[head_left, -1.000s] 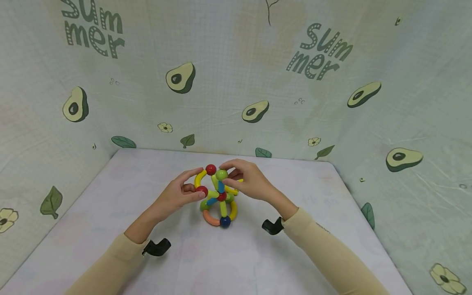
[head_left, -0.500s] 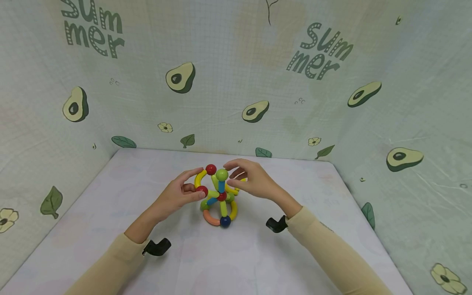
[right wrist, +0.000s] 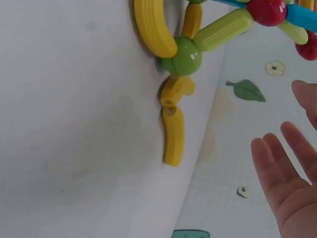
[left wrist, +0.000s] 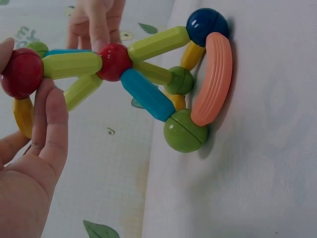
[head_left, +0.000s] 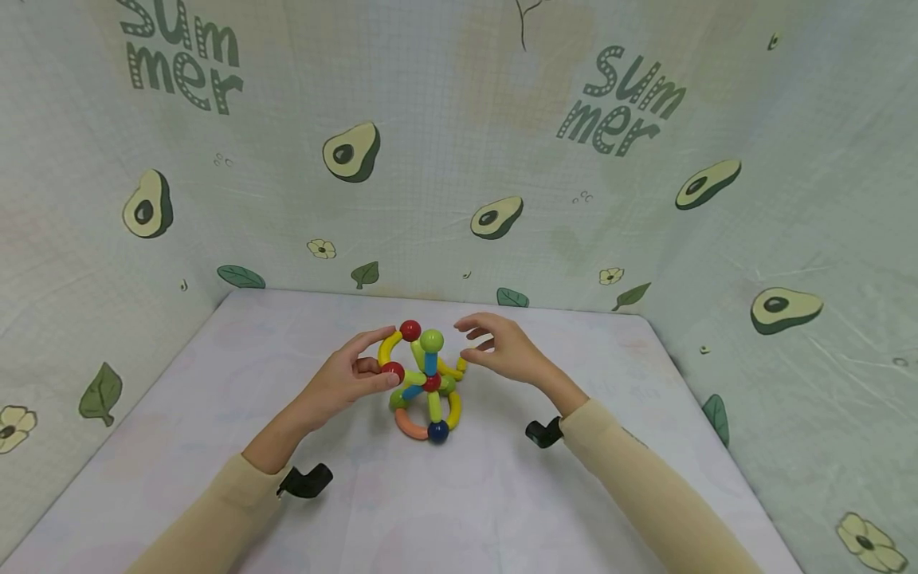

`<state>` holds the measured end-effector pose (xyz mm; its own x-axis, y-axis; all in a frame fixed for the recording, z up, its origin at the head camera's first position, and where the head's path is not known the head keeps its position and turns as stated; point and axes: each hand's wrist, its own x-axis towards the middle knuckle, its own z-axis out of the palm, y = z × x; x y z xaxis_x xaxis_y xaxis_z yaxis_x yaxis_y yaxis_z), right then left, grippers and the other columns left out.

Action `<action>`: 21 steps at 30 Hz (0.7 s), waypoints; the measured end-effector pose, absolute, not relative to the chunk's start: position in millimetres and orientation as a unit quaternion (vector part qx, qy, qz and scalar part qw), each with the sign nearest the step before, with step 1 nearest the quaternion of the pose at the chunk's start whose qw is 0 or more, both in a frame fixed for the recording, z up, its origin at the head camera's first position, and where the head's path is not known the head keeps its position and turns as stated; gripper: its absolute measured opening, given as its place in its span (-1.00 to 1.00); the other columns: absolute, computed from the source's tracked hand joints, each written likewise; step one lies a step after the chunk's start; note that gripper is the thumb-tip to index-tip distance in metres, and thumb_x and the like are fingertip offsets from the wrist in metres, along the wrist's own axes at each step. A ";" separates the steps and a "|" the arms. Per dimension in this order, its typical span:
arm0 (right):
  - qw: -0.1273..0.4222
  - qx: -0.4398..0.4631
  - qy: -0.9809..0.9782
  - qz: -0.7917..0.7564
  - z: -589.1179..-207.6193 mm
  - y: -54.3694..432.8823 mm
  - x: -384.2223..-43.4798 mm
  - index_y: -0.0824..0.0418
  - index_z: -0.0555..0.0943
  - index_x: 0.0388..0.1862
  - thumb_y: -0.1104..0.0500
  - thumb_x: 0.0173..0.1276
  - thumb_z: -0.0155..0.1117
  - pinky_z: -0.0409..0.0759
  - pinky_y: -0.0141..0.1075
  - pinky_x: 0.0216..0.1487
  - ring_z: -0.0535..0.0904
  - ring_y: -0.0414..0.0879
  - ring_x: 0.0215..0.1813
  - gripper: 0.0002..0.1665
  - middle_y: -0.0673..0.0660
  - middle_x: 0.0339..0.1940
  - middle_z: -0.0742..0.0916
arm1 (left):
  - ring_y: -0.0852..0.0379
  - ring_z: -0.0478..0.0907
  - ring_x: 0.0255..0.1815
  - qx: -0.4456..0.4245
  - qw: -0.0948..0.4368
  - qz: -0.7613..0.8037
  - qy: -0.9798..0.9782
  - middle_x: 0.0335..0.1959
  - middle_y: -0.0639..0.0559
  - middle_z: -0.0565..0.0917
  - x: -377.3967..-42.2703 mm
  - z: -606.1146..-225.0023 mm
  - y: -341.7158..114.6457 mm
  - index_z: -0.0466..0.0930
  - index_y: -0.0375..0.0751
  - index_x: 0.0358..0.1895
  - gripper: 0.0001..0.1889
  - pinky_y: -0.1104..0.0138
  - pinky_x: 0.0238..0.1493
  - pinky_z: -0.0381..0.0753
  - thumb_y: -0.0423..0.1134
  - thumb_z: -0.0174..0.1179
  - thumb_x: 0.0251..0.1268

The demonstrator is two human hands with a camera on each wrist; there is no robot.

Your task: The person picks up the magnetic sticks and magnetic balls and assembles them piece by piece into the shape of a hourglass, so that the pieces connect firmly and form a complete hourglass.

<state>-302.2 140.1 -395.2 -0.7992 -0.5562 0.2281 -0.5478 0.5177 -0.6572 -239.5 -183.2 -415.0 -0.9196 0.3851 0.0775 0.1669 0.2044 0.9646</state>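
A toy structure of coloured balls and rods stands on the table, with a red ball (head_left: 432, 382) at its centre. My left hand (head_left: 337, 387) holds it from the left, thumb and fingers pinching an outer red ball (left wrist: 22, 73). Its index fingertip reaches up near a second red ball (head_left: 410, 330). A light green ball (head_left: 432, 340) tops the upright blue rod (head_left: 430, 363). Low down are a dark blue ball (left wrist: 207, 27) and an orange curved rod (left wrist: 214, 79). My right hand (head_left: 509, 351) hovers to the right, holding nothing, fingers loosely bent and apart from the structure.
Yellow curved pieces (right wrist: 173, 136) lie on the table (head_left: 588, 478) behind the structure's right side, one close to a green ball (right wrist: 183, 56). Patterned cloth walls (head_left: 430, 175) enclose the table at the back and both sides. Black wrist mounts (head_left: 306, 481) project from the sleeves.
My right hand has let go of the light green ball on top and moved away to the right. My left hand and the structure have stayed in place.
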 end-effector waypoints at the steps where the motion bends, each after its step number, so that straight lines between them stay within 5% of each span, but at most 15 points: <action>1: 0.009 -0.312 0.874 -0.373 -397.8 141.1 -304.0 0.20 0.59 0.37 0.23 0.43 0.51 0.73 -0.10 0.20 0.68 0.04 0.26 -0.44 0.16 0.29 0.69 | -0.01 0.64 -0.15 0.179 0.090 0.605 0.771 0.01 -0.18 0.62 -239.5 -415.1 -183.5 0.27 0.07 0.65 -0.15 0.36 -0.06 0.71 -0.12 0.50 0.36; 8: 0.040 -0.301 0.887 -0.349 -427.2 152.2 -320.0 0.22 0.56 0.41 0.24 0.46 0.47 0.66 0.06 0.30 0.56 0.29 0.38 -0.42 0.22 0.37 0.66 | 0.00 0.65 -0.17 0.186 0.092 0.606 0.768 -0.02 -0.18 0.64 -238.8 -414.4 -183.2 0.25 0.06 0.66 -0.15 0.37 -0.07 0.70 -0.13 0.49 0.37; 21: 0.061 -0.319 0.899 -0.295 -458.4 152.6 -334.4 0.17 0.61 0.39 0.28 0.44 0.46 0.45 0.09 0.52 0.51 0.09 0.47 -0.45 0.11 0.37 0.67 | 0.00 0.65 -0.17 0.178 0.094 0.606 0.770 -0.11 -0.16 0.68 -238.4 -413.9 -183.2 0.23 0.05 0.67 -0.13 0.36 -0.06 0.69 -0.12 0.49 0.37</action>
<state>-334.4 152.6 -458.4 -0.7896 -0.6087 0.0781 -0.5369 0.6235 -0.5683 -238.4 -183.2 -413.9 -0.9185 0.3890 0.0709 0.1604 0.2027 0.9660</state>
